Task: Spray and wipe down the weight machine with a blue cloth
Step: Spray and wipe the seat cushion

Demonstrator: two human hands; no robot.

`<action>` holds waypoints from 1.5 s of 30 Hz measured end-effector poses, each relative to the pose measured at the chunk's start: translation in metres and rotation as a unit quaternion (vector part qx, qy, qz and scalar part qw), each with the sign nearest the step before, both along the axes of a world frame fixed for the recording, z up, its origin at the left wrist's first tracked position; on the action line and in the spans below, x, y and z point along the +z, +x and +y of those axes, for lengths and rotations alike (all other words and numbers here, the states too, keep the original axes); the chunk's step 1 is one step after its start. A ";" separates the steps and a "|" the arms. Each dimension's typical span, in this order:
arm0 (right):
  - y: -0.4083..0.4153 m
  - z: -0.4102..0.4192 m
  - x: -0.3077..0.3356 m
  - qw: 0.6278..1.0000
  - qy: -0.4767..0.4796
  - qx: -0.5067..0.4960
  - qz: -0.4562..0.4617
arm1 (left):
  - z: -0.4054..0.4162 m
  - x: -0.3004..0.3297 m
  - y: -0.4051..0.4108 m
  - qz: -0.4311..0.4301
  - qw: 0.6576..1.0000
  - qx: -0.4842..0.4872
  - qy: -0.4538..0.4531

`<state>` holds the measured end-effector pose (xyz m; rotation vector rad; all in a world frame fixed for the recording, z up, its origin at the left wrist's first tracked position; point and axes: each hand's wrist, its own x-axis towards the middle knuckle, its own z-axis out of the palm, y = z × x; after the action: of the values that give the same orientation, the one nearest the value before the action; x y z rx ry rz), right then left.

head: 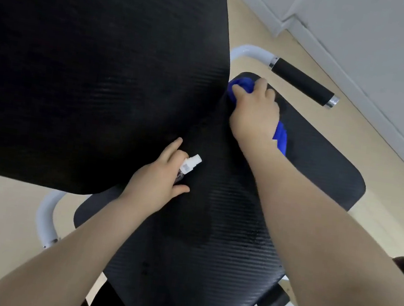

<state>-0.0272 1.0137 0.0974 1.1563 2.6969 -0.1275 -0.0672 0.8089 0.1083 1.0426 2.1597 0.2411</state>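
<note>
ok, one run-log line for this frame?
phase: wiping seat | right hand: presses blue cloth on seat pad by backrest | left hand: holds spray bottle

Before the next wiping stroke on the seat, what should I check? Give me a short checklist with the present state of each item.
1. Blue cloth gripped by right hand: ok.
2. Cloth touching seat pad: ok.
3. Spray bottle held by left hand: ok.
4. Nozzle pointing away from the right hand: cannot tell.
5. Seat surface wet enough: cannot tell.
6. Handle grip out of the stroke path: ok.
</note>
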 end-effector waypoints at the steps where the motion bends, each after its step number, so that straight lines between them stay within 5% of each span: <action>1: -0.001 -0.012 -0.002 0.999 -0.006 0.035 0.013 | 0.004 -0.001 0.000 0.000 1.000 0.003 -0.006; 5: 0.006 0.019 0.004 0.989 -0.014 0.147 0.005 | 0.012 0.001 0.000 -0.004 0.999 0.013 -0.032; 9: 0.000 0.074 0.001 0.999 0.010 0.035 -0.026 | 0.013 -0.004 0.000 -0.002 0.999 0.023 -0.031; 13: -0.006 0.056 0.002 0.999 -0.010 0.030 -0.004 | 0.013 -0.006 -0.001 -0.009 0.999 0.040 -0.027; 19: 0.012 0.008 0.011 0.966 -0.047 0.252 -0.012 | 0.016 -0.002 0.000 -0.019 0.998 0.053 -0.031; 23: 0.033 0.073 0.016 0.992 0.000 0.123 -0.026 | 0.015 -0.004 0.000 -0.016 0.998 0.052 -0.041; 27: 0.083 0.050 0.017 0.998 -0.024 0.061 0.000 | 0.016 -0.004 0.001 -0.018 0.997 0.057 -0.041; 32: 0.123 -0.003 0.032 0.979 -0.109 0.172 -0.017 | 0.016 0.002 0.005 -0.018 0.997 0.068 -0.043; 34: 0.124 0.020 0.030 0.980 -0.073 0.185 -0.025 | 0.015 0.002 0.007 -0.009 0.997 0.068 -0.040; 41: 0.130 0.026 0.019 0.997 0.023 -0.045 0.054 | 0.004 0.000 0.024 0.055 0.995 0.079 -0.003; 45: 0.178 -0.023 0.028 0.987 -0.065 0.142 0.044 | 0.001 0.009 0.044 0.097 0.994 0.039 0.015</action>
<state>0.1512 0.9909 0.1258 0.7385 2.8465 -0.3112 -0.0236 0.8100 0.1172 1.0349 2.3814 0.2164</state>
